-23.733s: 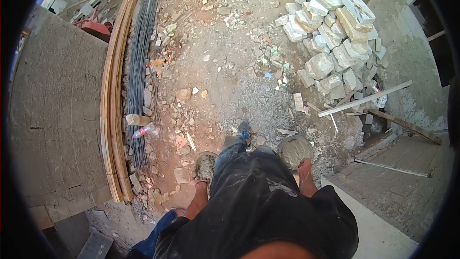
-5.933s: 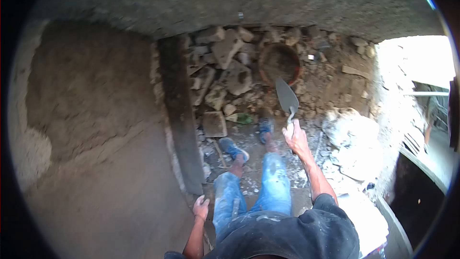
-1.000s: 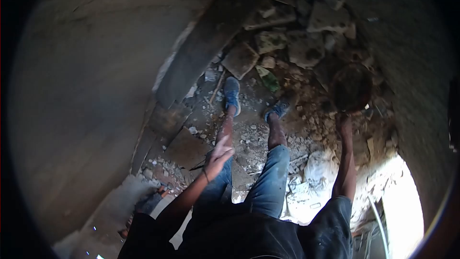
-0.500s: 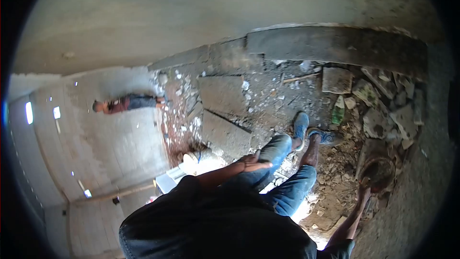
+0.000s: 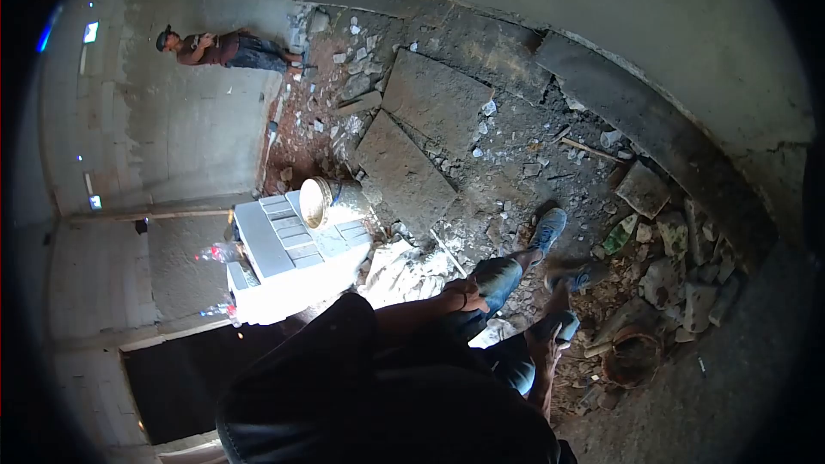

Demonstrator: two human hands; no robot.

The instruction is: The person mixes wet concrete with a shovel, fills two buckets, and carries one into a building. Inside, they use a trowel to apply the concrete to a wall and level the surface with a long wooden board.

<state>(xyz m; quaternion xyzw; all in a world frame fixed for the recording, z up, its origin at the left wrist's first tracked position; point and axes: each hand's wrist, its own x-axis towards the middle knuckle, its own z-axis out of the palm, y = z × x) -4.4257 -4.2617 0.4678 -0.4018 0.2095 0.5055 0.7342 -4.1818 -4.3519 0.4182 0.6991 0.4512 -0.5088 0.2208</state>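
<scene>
My left hand (image 5: 467,294), with a dark band at the wrist, rests on my left knee in worn jeans; its fingers lie over the denim and hold nothing. On my right knee lies my right hand (image 5: 545,349), fingers spread over the cloth and partly in shadow. To its right, a round, dirt-coloured basket or shallow pan (image 5: 633,357) sits tilted on the rubble, apart from the hand. My blue shoes (image 5: 550,228) stand on the loose debris.
The view is turned sideways. A white bucket (image 5: 325,203) stands on stacked pale blocks (image 5: 288,236), near plastic bottles (image 5: 222,253). Broken slabs (image 5: 404,167) and concrete chunks (image 5: 666,279) cover the floor, with a green bottle (image 5: 619,236) among them. Another person (image 5: 228,49) stands by the far wall.
My right hand has let go of the basket's rim and come back to my right knee. My view has swung, bringing the bucket and blocks into sight.
</scene>
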